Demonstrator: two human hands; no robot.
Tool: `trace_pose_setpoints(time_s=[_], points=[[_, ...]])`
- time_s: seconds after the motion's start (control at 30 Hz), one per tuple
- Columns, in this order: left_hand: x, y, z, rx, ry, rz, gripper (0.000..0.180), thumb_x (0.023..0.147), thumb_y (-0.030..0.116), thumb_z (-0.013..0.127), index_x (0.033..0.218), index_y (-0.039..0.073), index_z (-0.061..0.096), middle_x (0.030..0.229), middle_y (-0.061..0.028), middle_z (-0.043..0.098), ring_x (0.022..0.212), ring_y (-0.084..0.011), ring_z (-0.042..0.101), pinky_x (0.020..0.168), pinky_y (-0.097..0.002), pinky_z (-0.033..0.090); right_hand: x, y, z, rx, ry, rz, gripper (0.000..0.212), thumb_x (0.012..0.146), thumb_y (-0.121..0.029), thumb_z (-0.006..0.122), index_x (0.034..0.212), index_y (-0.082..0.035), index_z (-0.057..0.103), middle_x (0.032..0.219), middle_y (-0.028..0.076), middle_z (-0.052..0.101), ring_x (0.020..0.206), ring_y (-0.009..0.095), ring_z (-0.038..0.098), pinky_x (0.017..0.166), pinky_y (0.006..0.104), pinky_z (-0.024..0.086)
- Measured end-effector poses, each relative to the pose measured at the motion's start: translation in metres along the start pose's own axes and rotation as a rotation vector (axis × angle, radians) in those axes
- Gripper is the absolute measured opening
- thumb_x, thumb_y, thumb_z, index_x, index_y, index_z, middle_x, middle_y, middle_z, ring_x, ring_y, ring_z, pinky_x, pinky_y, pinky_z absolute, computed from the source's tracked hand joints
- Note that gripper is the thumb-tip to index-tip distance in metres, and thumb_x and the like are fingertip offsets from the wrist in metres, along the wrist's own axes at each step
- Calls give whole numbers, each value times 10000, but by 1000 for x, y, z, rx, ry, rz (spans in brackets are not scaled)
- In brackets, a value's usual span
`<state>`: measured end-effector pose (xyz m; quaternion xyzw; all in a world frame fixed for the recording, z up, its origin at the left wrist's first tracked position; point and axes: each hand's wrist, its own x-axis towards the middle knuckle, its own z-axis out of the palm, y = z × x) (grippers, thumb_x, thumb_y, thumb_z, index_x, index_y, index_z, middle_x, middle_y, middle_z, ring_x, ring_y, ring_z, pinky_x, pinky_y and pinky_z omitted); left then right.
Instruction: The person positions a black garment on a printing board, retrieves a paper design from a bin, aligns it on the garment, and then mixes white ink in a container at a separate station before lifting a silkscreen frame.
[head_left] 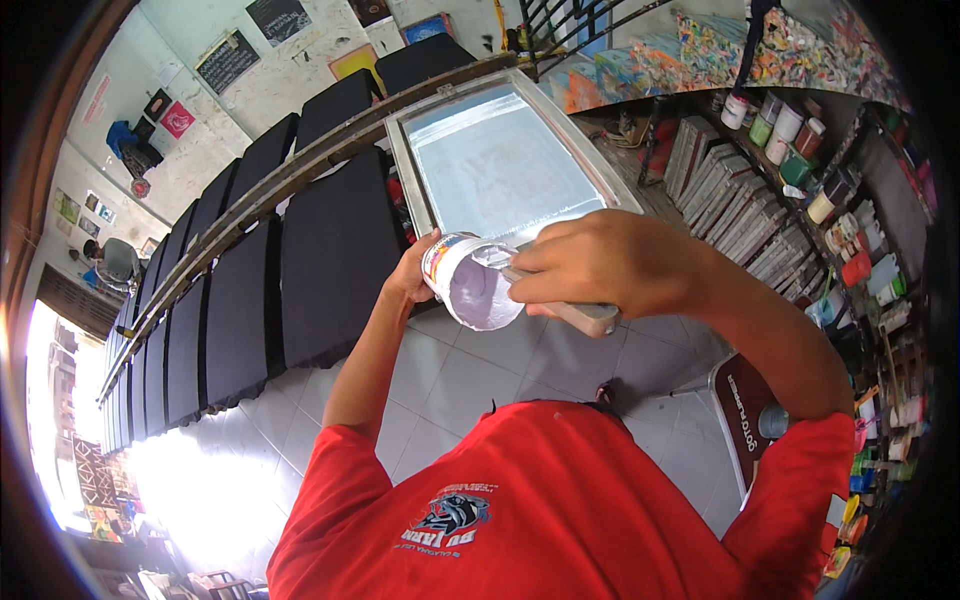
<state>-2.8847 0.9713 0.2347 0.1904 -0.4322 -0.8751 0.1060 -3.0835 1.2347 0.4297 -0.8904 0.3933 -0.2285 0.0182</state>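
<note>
My left hand (410, 268) grips a white plastic tub (480, 298) from its left side. The tub is tilted with its mouth toward me, and pale lilac paste coats its inside. In my right hand (600, 262) is a spatula with a pale wooden handle (594, 318); its blade reaches into the tub's mouth and is partly hidden by my fingers. Just beyond both hands lies a framed printing screen (505, 150) with pale blue mesh and a faint design in its middle.
Dark cloth-covered boards (335, 255) line a long rail (290, 165) to the left. Stacked frames (735, 205) and shelved paint containers (785, 130) stand at the right. A brown folding table or stool (740, 420) is beside my right elbow, above the tiled floor (440, 365).
</note>
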Motion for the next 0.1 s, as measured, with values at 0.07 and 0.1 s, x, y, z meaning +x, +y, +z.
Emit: trace_pose_setpoints(time_s=[0.07, 0.1], points=[[-3, 10, 1, -2, -80, 65, 604, 962, 448, 446, 1259, -72, 523, 1106, -193, 659, 963, -266, 672, 881, -383, 536, -1, 13, 7, 99, -20, 57, 223, 822, -230, 673, 969, -69, 625, 905, 145, 669, 849, 314, 635, 744, 395, 487], [-3, 12, -1, 1, -74, 69, 604, 962, 448, 446, 1259, -72, 523, 1106, -193, 659, 963, -266, 672, 881, -383, 536, -5, 18, 10, 239, 7, 105, 238, 805, -209, 687, 998, -91, 616, 931, 141, 670, 871, 311, 635, 761, 384, 493]])
